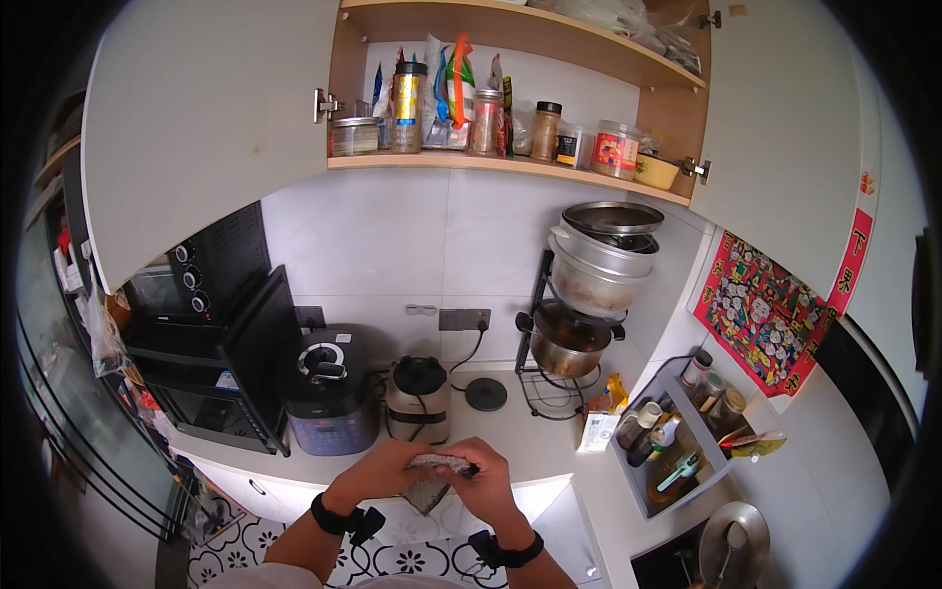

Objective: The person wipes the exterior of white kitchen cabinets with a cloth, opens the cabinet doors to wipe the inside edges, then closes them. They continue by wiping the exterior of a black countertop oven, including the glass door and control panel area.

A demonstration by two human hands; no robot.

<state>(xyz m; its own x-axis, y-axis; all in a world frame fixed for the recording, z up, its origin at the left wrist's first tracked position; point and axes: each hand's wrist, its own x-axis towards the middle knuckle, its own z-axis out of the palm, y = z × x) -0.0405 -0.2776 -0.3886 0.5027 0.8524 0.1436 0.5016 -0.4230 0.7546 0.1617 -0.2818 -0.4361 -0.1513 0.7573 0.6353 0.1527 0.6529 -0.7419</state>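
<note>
Both my hands meet in front of me at the counter's front edge, gripping a grey-brown cloth (425, 495) that looks folded or bunched. My left hand (384, 471) holds it from the left, my right hand (482, 475) from the right. One corner of the cloth hangs down below the fingers. Just beyond my hands stands a beige blender base (418, 401) with a black top. A dark electric pressure cooker (331, 397) is to its left, and a round black lid or pad (486, 394) lies to its right.
Overhead, an open wall cabinet (515, 163) holds jars and packets, its left door (206, 132) and right door (787, 147) swung outward. Stacked pots (600, 272) stand on a black rack. A grey condiment rack (692, 397) sits right, near a wok (747, 541). An oven (195, 276) is left.
</note>
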